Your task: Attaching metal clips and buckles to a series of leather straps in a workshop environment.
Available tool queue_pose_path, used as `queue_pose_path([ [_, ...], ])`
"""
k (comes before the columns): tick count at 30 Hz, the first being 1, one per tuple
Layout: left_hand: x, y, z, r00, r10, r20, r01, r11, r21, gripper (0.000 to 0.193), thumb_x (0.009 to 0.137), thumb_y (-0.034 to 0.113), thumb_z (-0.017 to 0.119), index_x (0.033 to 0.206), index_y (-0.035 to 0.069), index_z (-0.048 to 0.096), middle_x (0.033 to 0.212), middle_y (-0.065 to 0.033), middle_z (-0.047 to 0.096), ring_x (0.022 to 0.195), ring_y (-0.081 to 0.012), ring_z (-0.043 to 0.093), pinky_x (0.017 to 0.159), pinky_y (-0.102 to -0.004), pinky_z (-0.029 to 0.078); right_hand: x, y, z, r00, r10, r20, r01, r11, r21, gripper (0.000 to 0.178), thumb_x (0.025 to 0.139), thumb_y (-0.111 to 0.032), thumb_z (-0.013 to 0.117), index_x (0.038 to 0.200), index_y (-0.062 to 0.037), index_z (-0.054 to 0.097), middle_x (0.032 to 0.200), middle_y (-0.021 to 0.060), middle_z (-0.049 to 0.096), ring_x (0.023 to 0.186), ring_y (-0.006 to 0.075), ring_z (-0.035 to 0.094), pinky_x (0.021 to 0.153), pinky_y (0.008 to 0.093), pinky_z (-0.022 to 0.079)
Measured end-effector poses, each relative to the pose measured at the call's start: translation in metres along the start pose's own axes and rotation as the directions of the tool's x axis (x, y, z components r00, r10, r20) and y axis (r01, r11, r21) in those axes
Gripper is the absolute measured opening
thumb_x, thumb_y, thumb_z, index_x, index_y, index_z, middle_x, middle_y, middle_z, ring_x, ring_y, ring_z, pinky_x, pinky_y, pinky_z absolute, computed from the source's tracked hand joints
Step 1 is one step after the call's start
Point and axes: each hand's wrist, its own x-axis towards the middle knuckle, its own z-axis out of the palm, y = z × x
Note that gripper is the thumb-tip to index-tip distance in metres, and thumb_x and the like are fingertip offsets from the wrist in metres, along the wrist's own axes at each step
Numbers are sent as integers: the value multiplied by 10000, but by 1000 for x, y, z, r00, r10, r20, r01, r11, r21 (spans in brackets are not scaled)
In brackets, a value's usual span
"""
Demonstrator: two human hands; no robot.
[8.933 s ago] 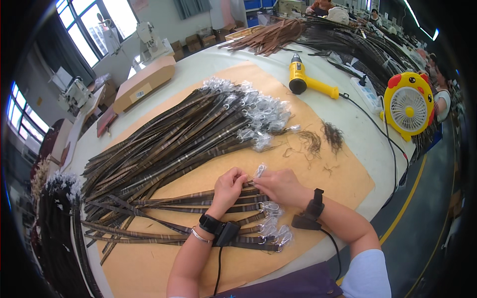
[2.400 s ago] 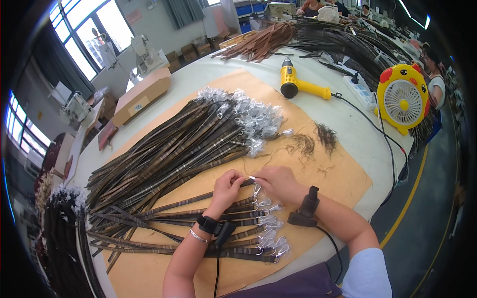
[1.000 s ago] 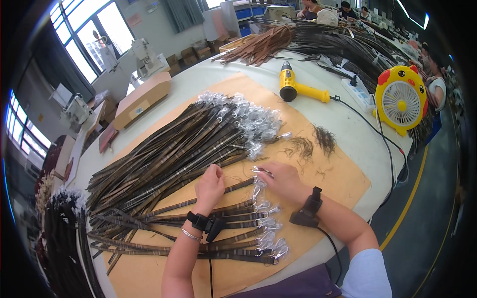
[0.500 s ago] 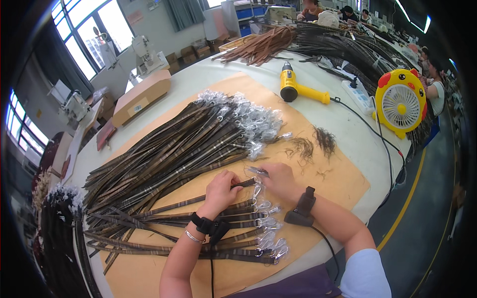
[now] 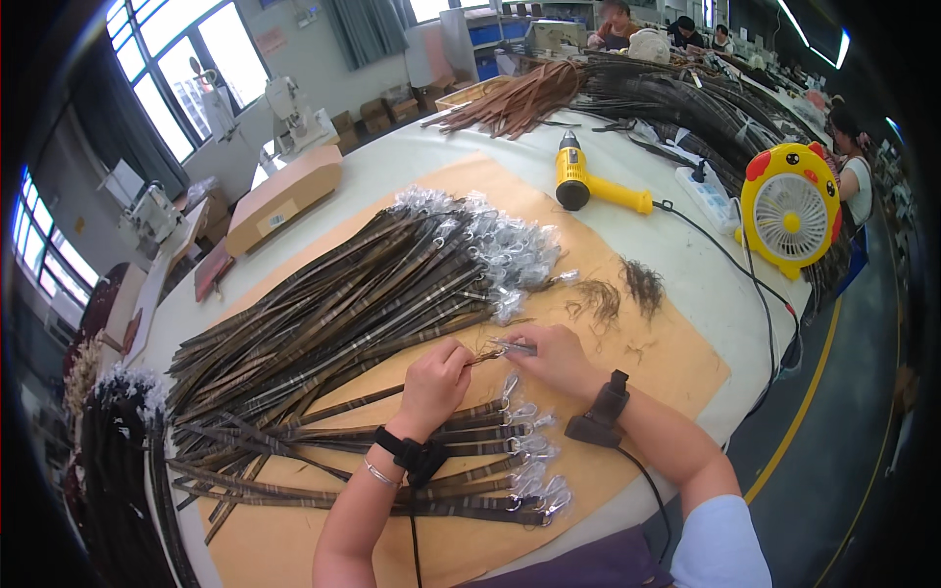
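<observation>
My left hand (image 5: pixel 437 385) pinches a dark brown striped strap (image 5: pixel 361 400) near its metal-hook end, with the strap trailing away to the left. In my right hand (image 5: pixel 557 361) are small silver thread snips (image 5: pixel 516 347), their tips at the strap's end. Fingers partly hide that end and its hook. Just below lies a row of similar straps (image 5: pixel 469 474), their hooks (image 5: pixel 534 446) wrapped in clear plastic. Beyond my hands spreads a large heap of striped straps (image 5: pixel 323 294) with plastic-wrapped hooks (image 5: pixel 510 245) at its right end.
Tan paper (image 5: pixel 676 358) covers part of the white table (image 5: pixel 627 137). Thread clippings (image 5: pixel 642 282) lie right of the heap. Farther back are a yellow heat gun (image 5: pixel 588 181), a power strip (image 5: pixel 708 193), a yellow fan (image 5: pixel 790 211) and brown straps (image 5: pixel 515 98). Other people sit beyond.
The held strap's end has been turned and lifted slightly between my hands. The snips now point toward it from the right, and my left hand has shifted slightly.
</observation>
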Motion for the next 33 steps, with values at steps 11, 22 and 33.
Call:
queue_pose_path([
  [11,13,15,-7,966,63,249,-59,998,-23,358,837,154,758,1170,124,629,957,-71,606,747,-257,639,658,-354,539,-2,-10,-26,998,68,3,-68,997,-39,305,916,-374,682,1104,-137,725,834,106,718,756,305,697,668,388,534],
  [22,17,-6,7,939,-74,337,136,977,-164,236,841,158,748,1012,80,605,885,-89,630,756,-272,652,660,-387,527,-14,-1,-9,926,-369,77,372,861,-346,161,933,-292,659,980,-138,654,740,49,583,612,273,622,547,398,506],
  [33,19,-5,1,923,-106,371,196,957,-214,232,833,104,740,1010,62,597,848,-89,610,750,-253,631,670,-367,517,-12,-1,1,882,-459,106,464,811,-357,148,922,-258,667,880,-123,626,733,44,570,593,256,621,515,373,500],
])
